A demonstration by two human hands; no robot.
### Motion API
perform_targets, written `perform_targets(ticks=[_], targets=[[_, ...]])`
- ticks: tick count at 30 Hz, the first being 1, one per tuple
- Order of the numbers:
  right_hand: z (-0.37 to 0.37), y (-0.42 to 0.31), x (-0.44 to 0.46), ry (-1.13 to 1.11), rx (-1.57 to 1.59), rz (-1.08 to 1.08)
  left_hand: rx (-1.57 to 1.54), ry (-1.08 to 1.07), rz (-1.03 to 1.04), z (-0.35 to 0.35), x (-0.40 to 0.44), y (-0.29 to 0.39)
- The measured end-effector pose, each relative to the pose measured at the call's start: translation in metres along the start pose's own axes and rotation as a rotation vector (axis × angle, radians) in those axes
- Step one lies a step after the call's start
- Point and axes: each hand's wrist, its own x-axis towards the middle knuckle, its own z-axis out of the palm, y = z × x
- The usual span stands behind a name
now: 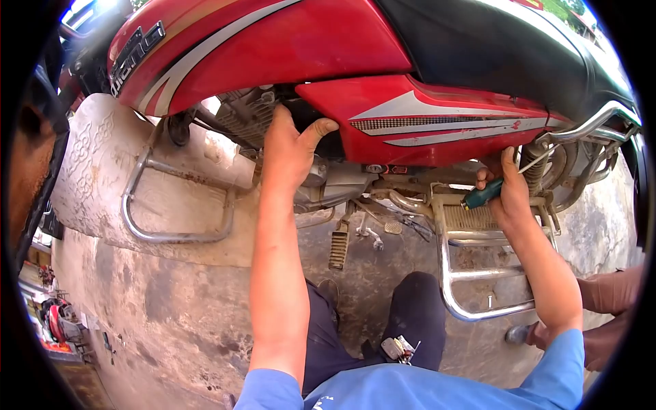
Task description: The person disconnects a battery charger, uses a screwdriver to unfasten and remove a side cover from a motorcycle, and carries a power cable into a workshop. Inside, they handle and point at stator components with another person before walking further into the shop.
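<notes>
A red side panel with silver stripes sits below the seat of a red motorcycle. At its front edge is my left hand, thumb against the edge and fingers reaching into the gap behind, where their tips are hidden. The hand appears closed on the panel's edge. Under the panel's rear part, my right hand is wrapped round the dark green handle of a screwdriver. Its thin shaft points up and to the right, towards the rear shock absorber. My right fingertips are close to the panel's lower edge.
A chrome side step juts out below my right hand, with a small bolt near its outer bar. At left are a crash bar and a pale leg shield. Another person's legs stand at right.
</notes>
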Motion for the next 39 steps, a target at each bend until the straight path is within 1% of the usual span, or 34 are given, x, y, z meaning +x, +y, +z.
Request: perform_targets(ticks=[2, 3, 5, 6, 8, 10, 11, 13, 15, 16, 17, 19, 21, 23, 24, 26, 27, 29, 30, 31, 33, 35, 37, 38, 39], targets=[[0.011, 0.006, -0.007, 0.015, 0.104, 0.076, 0.032, 0.032, -0.011, 0.001, -0.001, 0.004], [0.012, 0.012, -0.01, -0.088, 0.073, 0.066, 0.071, 0.054, -0.022, 0.001, -0.003, 0.006], [0.027, 0.03, -0.011, 0.003, -0.003, 0.124, 0.14, 0.114, -0.061, 0.002, -0.006, 0.015], [0.037, 0.036, -0.009, 0.072, 0.011, 0.193, 0.162, 0.117, -0.076, 0.001, -0.009, 0.02], [0.054, 0.039, -0.01, 0.092, -0.01, 0.147, 0.188, 0.113, -0.08, -0.004, -0.009, 0.028], [0.057, 0.037, -0.011, 0.101, -0.04, 0.107, 0.438, 0.017, -0.149, -0.013, -0.01, 0.035], [0.058, 0.037, -0.01, 0.096, -0.039, 0.106, 0.441, 0.021, -0.148, -0.021, -0.009, 0.044], [0.055, 0.038, -0.01, 0.089, -0.03, 0.099, 0.459, 0.219, -0.195, -0.042, -0.007, 0.062], [0.055, 0.036, -0.01, 0.109, -0.042, 0.111, 0.742, 0.379, 0.274, -0.055, 0.002, 0.031], [0.055, 0.034, -0.009, 0.119, -0.062, 0.122, 0.837, 0.352, 0.35, -0.054, 0.005, 0.028], [0.053, 0.034, -0.008, 0.125, -0.06, 0.12, 0.833, 0.348, 0.353, -0.052, 0.008, 0.024], [0.046, 0.039, -0.003, 0.049, -0.035, 0.106, 0.96, 0.417, 0.421, -0.045, 0.014, 0.016], [0.039, 0.04, -0.002, 0.049, -0.066, 0.083, 0.967, 0.434, 0.437, -0.042, 0.014, 0.006], [0.04, 0.038, -0.002, 0.021, -0.065, 0.119, 0.915, 0.413, 0.282, -0.031, 0.014, 0.008], [0.042, 0.038, -0.002, 0.034, -0.079, 0.092, 0.912, 0.411, 0.281, -0.028, 0.017, 0.009], [0.044, 0.036, -0.004, 0.041, -0.092, 0.099, 0.303, 0.397, -0.174, -0.022, 0.018, 0.011], [0.045, 0.035, -0.004, 0.042, -0.105, 0.107, 0.299, 0.407, -0.193, -0.022, 0.016, 0.01], [0.044, 0.032, -0.006, 0.028, -0.146, 0.138, 0.124, 0.268, -0.4, -0.025, 0.01, 0.017], [0.043, 0.031, -0.005, 0.02, -0.17, 0.147, 0.175, 0.256, -0.441, -0.019, 0.001, 0.021], [0.045, 0.031, -0.001, 0.013, -0.194, 0.144, 0.4, 0.233, -0.373, -0.009, -0.008, 0.024], [0.045, 0.035, -0.004, 0.019, -0.13, 0.114, 0.154, 0.352, -0.236, 0.018, -0.032, 0.011], [0.038, 0.039, 0.001, 0.015, -0.138, 0.087, -0.032, 0.401, -0.129, 0.048, -0.056, -0.013], [0.044, 0.04, -0.001, 0.057, -0.161, 0.036, 0.082, 0.499, 0.027, 0.055, -0.061, -0.017], [0.044, 0.041, -0.001, 0.054, -0.207, 0.017, 0.025, 0.466, 0.043, 0.05, -0.055, -0.021], [0.043, 0.042, -0.002, 0.047, -0.193, 0.007, -0.017, 0.491, 0.024, 0.043, -0.053, -0.019]])
